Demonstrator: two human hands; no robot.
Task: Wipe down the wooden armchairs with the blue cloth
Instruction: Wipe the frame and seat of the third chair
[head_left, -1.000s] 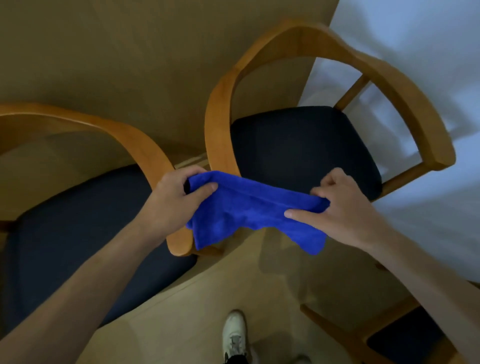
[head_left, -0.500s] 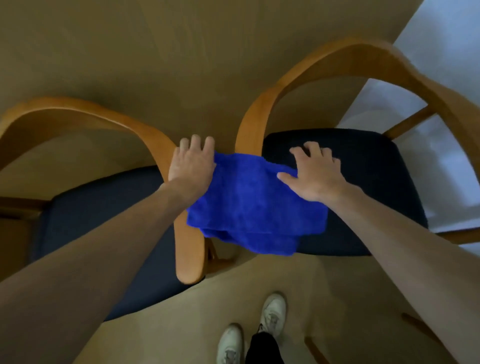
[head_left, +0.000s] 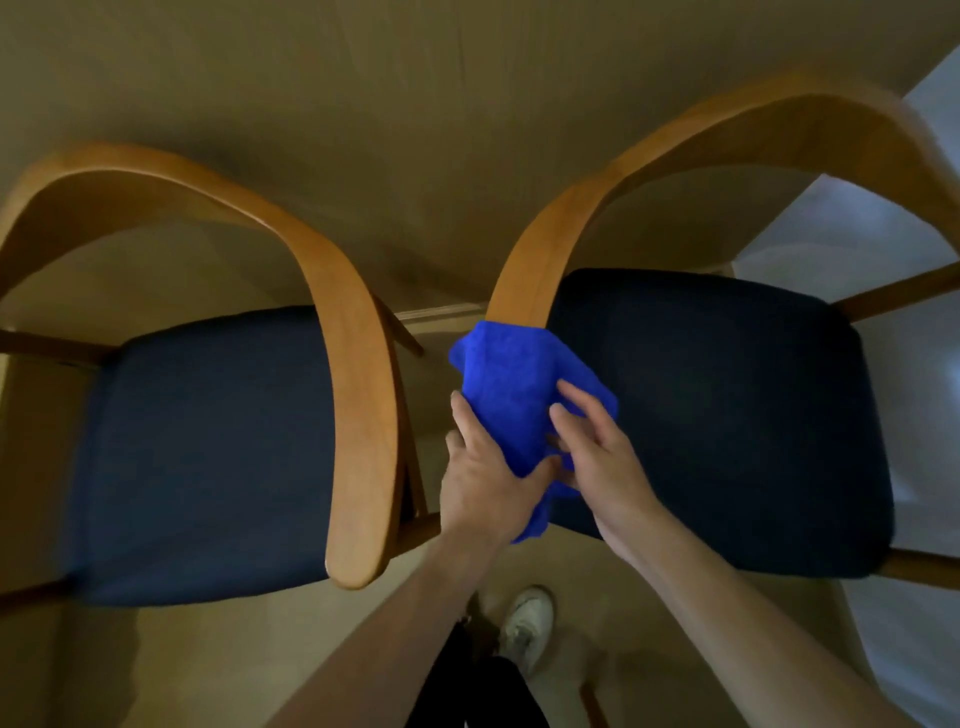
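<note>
Both hands grip the blue cloth (head_left: 511, 400): left hand (head_left: 480, 480) w/ thumb over it, right hand (head_left: 597, 449) fingers on top. Half a sec ago it lay spread flat; now it's wrapped round the right armchair's armrest (head_left: 524, 283), so wiping can start.

Blue cloth (head_left: 511, 400) draped over right armchair's (head_left: 727, 405) near armrest; left armchair (head_left: 218, 415) just beside.

no readable text, labels or signs
</note>
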